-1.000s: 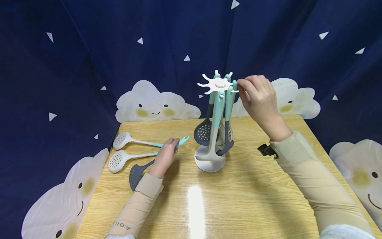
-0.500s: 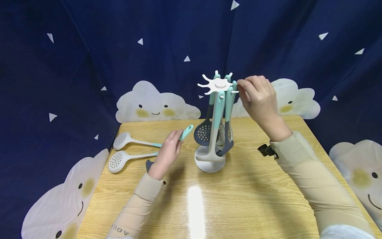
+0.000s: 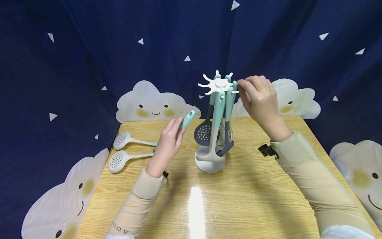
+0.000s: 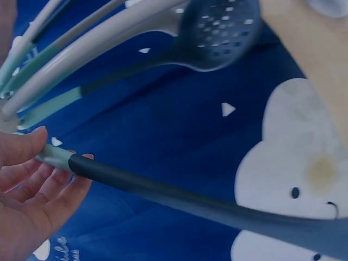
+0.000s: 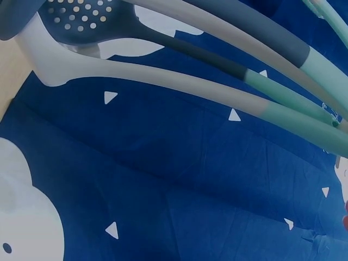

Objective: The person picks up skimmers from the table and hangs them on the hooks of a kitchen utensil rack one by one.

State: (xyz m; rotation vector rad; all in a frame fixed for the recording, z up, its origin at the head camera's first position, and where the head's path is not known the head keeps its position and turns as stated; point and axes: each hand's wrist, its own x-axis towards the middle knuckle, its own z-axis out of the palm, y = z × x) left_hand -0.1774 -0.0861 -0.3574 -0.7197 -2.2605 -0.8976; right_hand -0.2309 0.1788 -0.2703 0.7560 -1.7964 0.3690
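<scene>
My left hand [image 3: 167, 139] grips the mint handle of a dark grey slotted spoon [image 3: 187, 120], raised above the table. Its dark shaft [image 4: 152, 190] runs out of the left wrist view, and the head is mostly hidden behind the hand and arm. The white utensil rack [image 3: 220, 85] stands to the right of that handle, not touching it. My right hand [image 3: 259, 101] pinches the tip of a prong on the rack's right side, beside a mint handle. In the right wrist view only a bit of fingertip [image 5: 346, 215] shows at the right edge.
A dark skimmer [image 3: 203, 132], a pale utensil [image 3: 212, 141], a dark one [image 3: 228, 142] and others hang from the rack above its round base [image 3: 210, 166]. Prongs on the rack's left bear nothing. Two white skimmers, one farther [image 3: 120, 141] and one nearer [image 3: 117, 161], lie left on the wooden table.
My left hand has lifted the dark slotted spoon off the table, its handle end rising and tilting up toward the rack. The right hand and the rack have stayed still.
</scene>
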